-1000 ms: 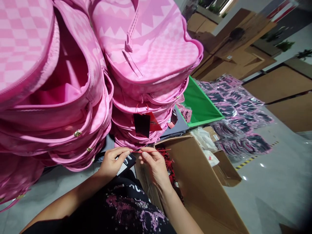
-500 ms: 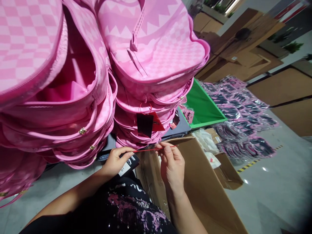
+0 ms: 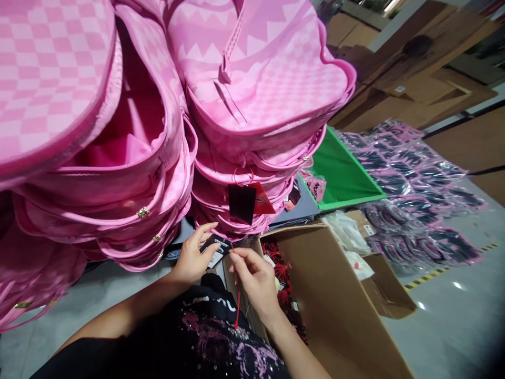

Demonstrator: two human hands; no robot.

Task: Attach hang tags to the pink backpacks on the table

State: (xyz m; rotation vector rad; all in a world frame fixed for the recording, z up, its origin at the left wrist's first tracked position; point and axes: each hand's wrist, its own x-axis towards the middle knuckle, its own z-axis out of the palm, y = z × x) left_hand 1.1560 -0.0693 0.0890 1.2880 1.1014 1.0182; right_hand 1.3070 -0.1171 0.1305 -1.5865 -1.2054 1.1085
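Note:
My left hand (image 3: 194, 257) grips a black hang tag (image 3: 221, 244) with a white label, its thumb and fingers around the tag's left side. Close beside it, my right hand (image 3: 256, 279) pinches a thin red string (image 3: 237, 308) at the tag's upper right edge, and the string's end dangles below the fingers. Just beyond the hands, a stack of pink backpacks (image 3: 272, 100) has a black tag (image 3: 242, 204) and a red tag (image 3: 263, 199) hanging from its side on a red loop.
More pink backpacks (image 3: 138, 158) are piled at left, the top one unzipped. An open cardboard box (image 3: 315, 284) at right holds red-stringed tags (image 3: 281, 271). Behind it are a green bin (image 3: 339, 168) and plastic-wrapped pink and black items (image 3: 410, 168) on the floor.
My right hand has moved in and down toward the tag. The red string, stretched level between both hands before, now hangs down. Red-stringed tags in the box have come into view.

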